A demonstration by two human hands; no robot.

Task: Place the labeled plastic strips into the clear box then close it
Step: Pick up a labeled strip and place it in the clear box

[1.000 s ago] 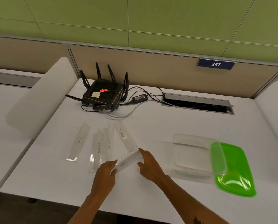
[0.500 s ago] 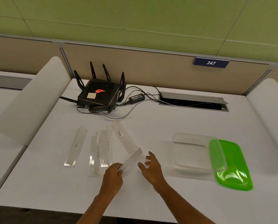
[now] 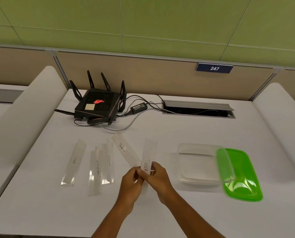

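Right now both hands meet over the white desk [image 3: 40,212] — the left hand [image 3: 132,182] and the right hand [image 3: 157,177] each pinch the lower end of the strip marked TIGER [image 3: 149,155], holding it upright off the surface. Four more strips lie flat to the left: DOG [image 3: 74,162], ZEBRA [image 3: 95,170], one with an unreadable label [image 3: 108,163], and PENGUIN [image 3: 124,149]. Off to the right sits the clear box [image 3: 199,164], open, with its green lid [image 3: 239,174] beside it, overlapping its right edge.

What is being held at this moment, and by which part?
Both hands, left hand and right hand, pinch the TIGER strip at its near, lower end; its far end stands up off the table.
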